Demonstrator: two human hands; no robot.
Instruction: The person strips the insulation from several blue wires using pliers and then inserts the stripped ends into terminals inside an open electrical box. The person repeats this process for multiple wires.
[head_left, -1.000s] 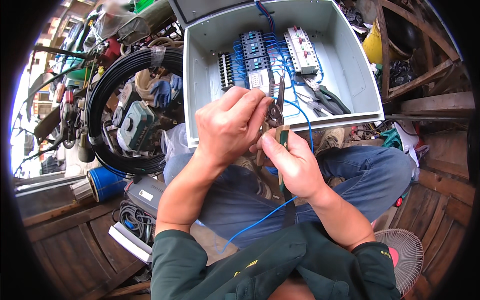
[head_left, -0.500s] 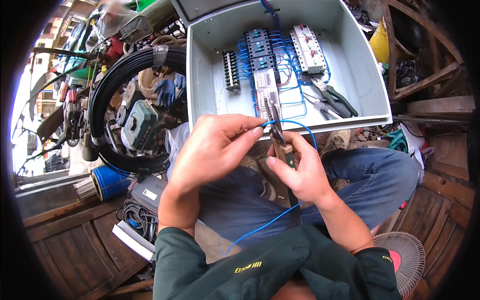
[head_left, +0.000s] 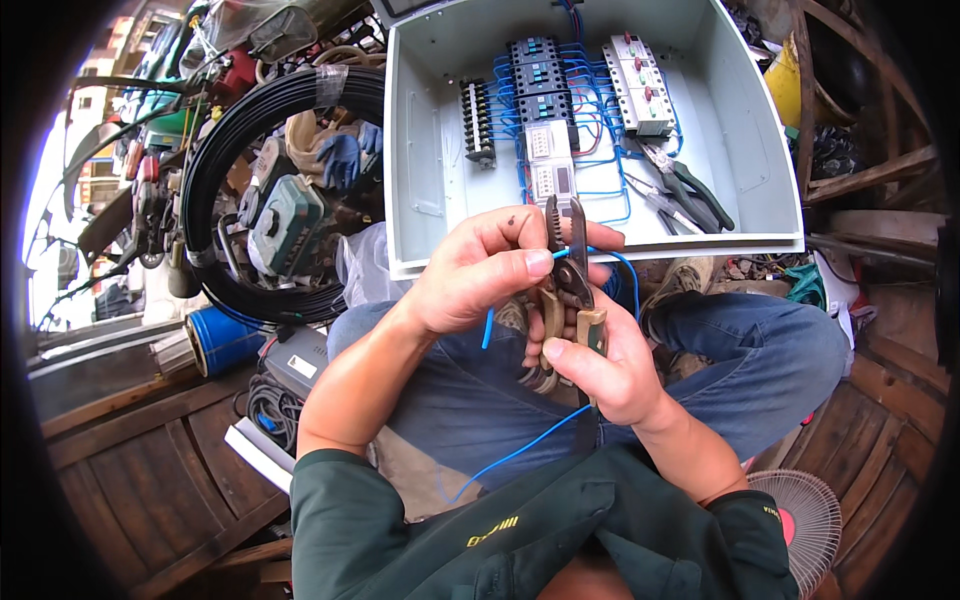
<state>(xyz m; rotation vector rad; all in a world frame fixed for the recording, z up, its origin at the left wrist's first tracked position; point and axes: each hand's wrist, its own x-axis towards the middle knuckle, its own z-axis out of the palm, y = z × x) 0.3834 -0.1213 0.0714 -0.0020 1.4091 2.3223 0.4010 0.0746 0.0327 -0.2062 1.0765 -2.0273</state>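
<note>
My left hand (head_left: 478, 275) pinches a blue wire (head_left: 530, 444), and a short end of it pokes out below the fingers. From there the wire runs by the jaws of the wire strippers (head_left: 572, 280), bends down behind my right hand and trails over my lap. My right hand (head_left: 622, 372) is wrapped round the strippers' handles, which are spread apart; their dark notched jaws point up and stand apart. Just beyond is a grey metal enclosure (head_left: 440, 262) holding contactors (head_left: 540, 76), a terminal strip (head_left: 477, 125) and a row of white breakers (head_left: 637, 85), joined by blue wiring.
Two pliers, one with dark green handles (head_left: 702, 198), lie inside the enclosure at right. A coil of black cable (head_left: 205, 200) stands at left near a blue can (head_left: 222, 340). A fan (head_left: 805, 525) sits at lower right, and wooden frames (head_left: 870, 170) line the right.
The strippers' handles have spread and the jaws have parted. A blue wire end now shows below my left hand, whose fingers reach behind the jaws. The enclosure sits slightly further right in view.
</note>
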